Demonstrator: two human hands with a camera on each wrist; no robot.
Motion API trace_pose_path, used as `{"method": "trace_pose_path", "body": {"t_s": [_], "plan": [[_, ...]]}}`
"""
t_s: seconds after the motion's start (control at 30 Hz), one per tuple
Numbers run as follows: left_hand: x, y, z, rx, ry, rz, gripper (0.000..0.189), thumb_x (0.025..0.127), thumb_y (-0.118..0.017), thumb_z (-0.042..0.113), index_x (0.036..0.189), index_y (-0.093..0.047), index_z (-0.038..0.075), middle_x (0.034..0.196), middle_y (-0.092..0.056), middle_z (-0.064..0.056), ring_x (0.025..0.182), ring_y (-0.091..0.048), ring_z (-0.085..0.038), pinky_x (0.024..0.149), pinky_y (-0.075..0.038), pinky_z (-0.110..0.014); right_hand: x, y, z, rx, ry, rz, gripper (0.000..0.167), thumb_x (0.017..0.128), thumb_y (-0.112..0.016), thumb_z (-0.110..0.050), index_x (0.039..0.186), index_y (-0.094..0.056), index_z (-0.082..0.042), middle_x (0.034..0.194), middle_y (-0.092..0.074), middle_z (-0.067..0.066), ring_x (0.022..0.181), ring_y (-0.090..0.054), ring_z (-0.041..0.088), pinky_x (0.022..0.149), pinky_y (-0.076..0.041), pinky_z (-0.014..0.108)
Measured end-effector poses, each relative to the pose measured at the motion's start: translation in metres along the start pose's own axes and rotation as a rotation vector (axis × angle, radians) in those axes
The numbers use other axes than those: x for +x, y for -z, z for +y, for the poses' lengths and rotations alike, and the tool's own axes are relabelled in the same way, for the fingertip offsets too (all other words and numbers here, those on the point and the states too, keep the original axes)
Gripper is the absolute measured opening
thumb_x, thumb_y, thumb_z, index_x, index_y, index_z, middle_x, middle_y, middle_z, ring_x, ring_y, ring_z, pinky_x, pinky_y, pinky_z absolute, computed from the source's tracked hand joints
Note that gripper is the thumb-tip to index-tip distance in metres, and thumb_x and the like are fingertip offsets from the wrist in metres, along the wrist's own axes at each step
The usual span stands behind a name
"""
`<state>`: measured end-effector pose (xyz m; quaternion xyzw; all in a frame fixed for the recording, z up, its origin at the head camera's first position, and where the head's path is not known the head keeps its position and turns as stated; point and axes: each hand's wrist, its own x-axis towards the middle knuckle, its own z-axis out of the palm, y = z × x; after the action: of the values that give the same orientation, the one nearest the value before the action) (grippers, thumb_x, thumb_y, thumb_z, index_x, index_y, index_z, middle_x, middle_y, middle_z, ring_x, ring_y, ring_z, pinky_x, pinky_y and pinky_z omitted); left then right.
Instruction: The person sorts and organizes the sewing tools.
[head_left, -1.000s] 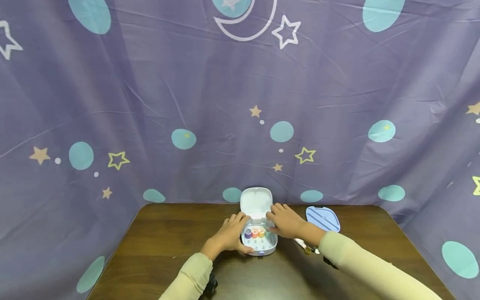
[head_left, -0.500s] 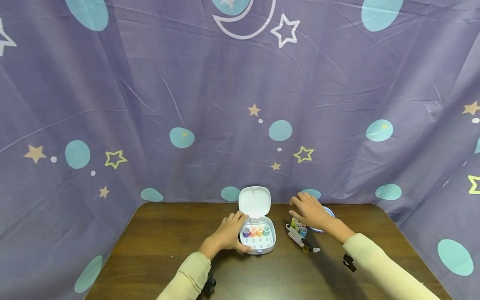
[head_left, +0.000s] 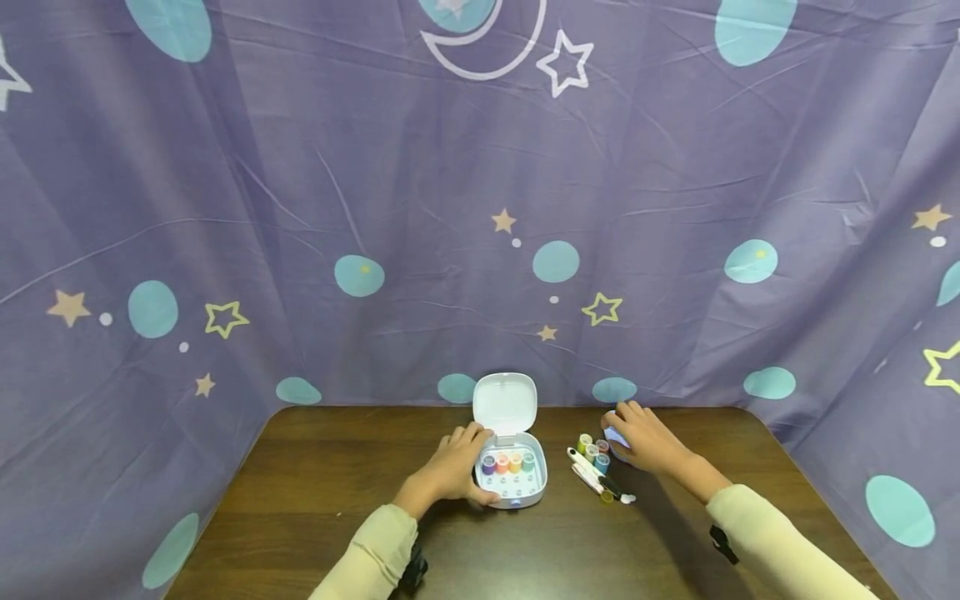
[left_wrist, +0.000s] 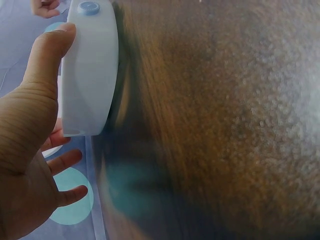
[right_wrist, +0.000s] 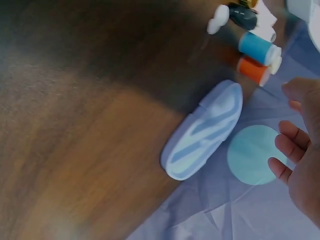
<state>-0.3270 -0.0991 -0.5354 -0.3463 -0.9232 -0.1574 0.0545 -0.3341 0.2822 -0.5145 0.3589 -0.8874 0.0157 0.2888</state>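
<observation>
My left hand [head_left: 450,468] grips the left side of a white sewing box [head_left: 531,498], thumb on its front wall near the blue button [left_wrist: 89,8]. The box stands with its lid [head_left: 506,403] raised. Inside, a row of purple, coral, yellow and green thread spools [head_left: 502,463] sits on pegs, with bare pegs in front. My right hand [head_left: 647,435] hovers over a light blue tray [right_wrist: 202,131] with diagonal bars, fingers loosely bent. The right wrist view shows a gap between fingers and tray; in the head view the hand covers most of it.
Several loose thread spools [head_left: 602,463] stand between box and tray. By them lie slim white-handled tools [head_left: 583,463], a gold-coloured ring-like piece [head_left: 607,496] and a small white piece [head_left: 627,498]. A purple patterned curtain [head_left: 420,333] hangs behind the wooden table [head_left: 337,467].
My right hand has left the sewing box and moved right, past the loose spools, to above the blue tray. The left hand stays on the box.
</observation>
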Motion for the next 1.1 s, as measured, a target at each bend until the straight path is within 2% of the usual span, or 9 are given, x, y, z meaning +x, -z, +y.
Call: {"method": "trace_pose_path", "body": {"t_s": [0.3, 0.43, 0.63, 0.73, 0.97, 1.1], "plan": [[0.001, 0.0, -0.002, 0.003, -0.004, -0.004, 0.102, 0.064, -0.091, 0.054, 0.142, -0.048, 0.004, 0.132, -0.051, -0.009, 0.114, -0.049, -0.028, 0.093, -0.045, -0.047, -0.003, -0.012, -0.001, -0.04, 0.088, 0.032, 0.038, 0.066, -0.093, -0.016, 0.094, -0.068, -0.016, 0.084, -0.048, -0.004, 0.074, -0.037, 0.01, 0.061, -0.028, 0.023], [0.002, 0.0, -0.003, -0.006, -0.002, 0.0, 0.102, 0.064, -0.091, 0.054, 0.142, -0.049, 0.004, 0.131, -0.05, -0.009, 0.114, -0.049, -0.027, 0.092, -0.044, -0.047, -0.002, -0.013, -0.003, -0.045, 0.079, 0.006, 0.038, 0.068, -0.093, -0.017, 0.096, -0.067, -0.015, 0.084, -0.047, -0.004, 0.075, -0.038, 0.011, 0.061, -0.027, 0.023], [0.001, 0.001, -0.005, -0.007, 0.003, 0.003, 0.103, 0.064, -0.092, 0.054, 0.142, -0.049, 0.003, 0.131, -0.051, -0.01, 0.114, -0.049, -0.028, 0.092, -0.044, -0.048, 0.001, -0.014, -0.003, -0.028, 0.049, -0.078, 0.033, 0.074, -0.088, -0.017, 0.1, -0.069, -0.015, 0.088, -0.049, 0.0, 0.077, -0.04, 0.015, 0.062, -0.032, 0.027], [0.001, 0.001, -0.004, -0.001, 0.002, 0.01, 0.102, 0.063, -0.092, 0.054, 0.141, -0.05, 0.003, 0.131, -0.051, -0.011, 0.113, -0.05, -0.029, 0.091, -0.045, -0.048, 0.001, -0.013, -0.003, -0.028, 0.038, -0.1, 0.033, 0.073, -0.088, -0.014, 0.101, -0.071, -0.016, 0.089, -0.05, 0.001, 0.078, -0.042, 0.016, 0.062, -0.034, 0.028], [0.001, 0.001, -0.001, -0.005, 0.003, 0.003, 0.102, 0.063, -0.092, 0.053, 0.141, -0.05, 0.003, 0.132, -0.051, -0.01, 0.114, -0.05, -0.028, 0.091, -0.044, -0.047, -0.003, -0.011, -0.003, -0.019, 0.022, -0.128, 0.033, 0.073, -0.089, -0.012, 0.101, -0.072, -0.016, 0.091, -0.053, 0.002, 0.08, -0.046, 0.018, 0.064, -0.036, 0.029], [0.002, 0.001, 0.0, -0.004, 0.001, 0.0, 0.102, 0.063, -0.092, 0.053, 0.141, -0.049, 0.003, 0.132, -0.051, -0.009, 0.114, -0.049, -0.028, 0.091, -0.044, -0.046, -0.005, -0.013, 0.0, -0.004, 0.026, -0.117, 0.034, 0.072, -0.089, -0.013, 0.1, -0.071, -0.018, 0.09, -0.052, 0.001, 0.079, -0.045, 0.018, 0.063, -0.036, 0.029]]}}
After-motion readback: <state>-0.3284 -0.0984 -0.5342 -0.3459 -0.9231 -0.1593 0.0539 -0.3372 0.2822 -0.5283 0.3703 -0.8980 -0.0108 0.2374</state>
